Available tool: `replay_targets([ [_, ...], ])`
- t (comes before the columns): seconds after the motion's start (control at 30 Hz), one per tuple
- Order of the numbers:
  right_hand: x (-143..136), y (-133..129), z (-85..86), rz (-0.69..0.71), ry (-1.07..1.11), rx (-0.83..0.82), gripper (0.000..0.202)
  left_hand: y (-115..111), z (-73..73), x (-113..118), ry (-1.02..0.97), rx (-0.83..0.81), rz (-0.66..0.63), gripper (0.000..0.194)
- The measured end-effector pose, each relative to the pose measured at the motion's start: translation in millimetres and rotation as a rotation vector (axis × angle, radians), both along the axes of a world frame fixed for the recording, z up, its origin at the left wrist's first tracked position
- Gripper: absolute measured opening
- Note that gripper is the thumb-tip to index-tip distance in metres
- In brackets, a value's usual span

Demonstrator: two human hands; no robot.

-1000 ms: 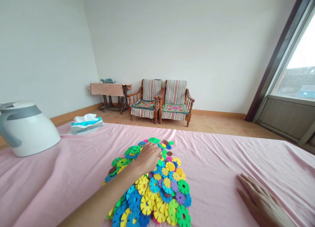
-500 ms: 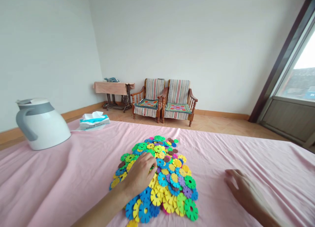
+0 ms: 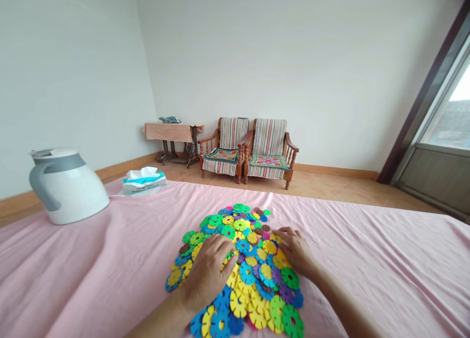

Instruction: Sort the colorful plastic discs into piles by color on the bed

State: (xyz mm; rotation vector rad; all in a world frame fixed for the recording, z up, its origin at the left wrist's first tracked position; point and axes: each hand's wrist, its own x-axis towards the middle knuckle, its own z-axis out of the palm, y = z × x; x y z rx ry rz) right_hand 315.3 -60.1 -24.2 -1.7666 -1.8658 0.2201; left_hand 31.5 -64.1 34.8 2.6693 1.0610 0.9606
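A heap of flat plastic snowflake discs [image 3: 253, 294] in yellow, blue, green, purple, brown and pink lies spread in front of me. My left hand [image 3: 212, 265] rests over the left-middle of the heap, fingers curled down and thumb bent in towards them. A bit of green [image 3: 229, 255] shows between thumb and index finger; whether it is held is hidden by the hand. At the heap's right edge, my right hand [image 3: 295, 251] reaches in with its fingers stretched out, the tips at some yellow discs [image 3: 280, 260]. No disc is seen gripped in it.
Pink cloth [image 3: 352, 250] covers the surface, with folds at left. A white and grey jug [image 3: 79, 189] and a tissue pack [image 3: 144, 182] stand at the left. Beyond are two wooden armchairs [image 3: 270, 147] and a cloth-covered sewing table [image 3: 169, 132].
My right hand has moved left from the bare cloth to the heap's right edge. My left hand stays over the discs in much the same pose. The view has shifted slightly.
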Motion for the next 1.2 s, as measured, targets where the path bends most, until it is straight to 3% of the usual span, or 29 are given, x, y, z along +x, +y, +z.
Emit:
replay_targets([
  [0.2, 0, 3, 15.6, -0.002, -0.033, -0.087, 0.023, 2, -1.4, 0, -0.018, -0.008, -0.003, 0.011],
  [0.4, -1, 9, 25.6, 0.013, -0.030, -0.128, 0.037, 2, -2.5, 0, -0.012, -0.009, -0.004, 0.011],
  [0.63, 1, 14, 17.1, -0.095, 0.037, -0.065, 0.022, 3, -2.2, 0, 0.001, -0.010, -0.008, 0.010],
  [0.77, 32, 6, 5.4, -0.306, 0.091, -0.018, 0.010, 5, -5.2, -1, 0.001, -0.001, -0.032, 0.008],
  [1.0, 130, -31, 8.4, -0.741, 0.175, 0.034, 0.039, 5, -5.3, -1, 0.007, -0.009, -0.041, 0.008],
  [1.2, 153, -49, 10.6, -0.899, 0.163, 0.036, 0.045, 3, -5.1, -1, 0.009, -0.010, -0.040, 0.009],
])
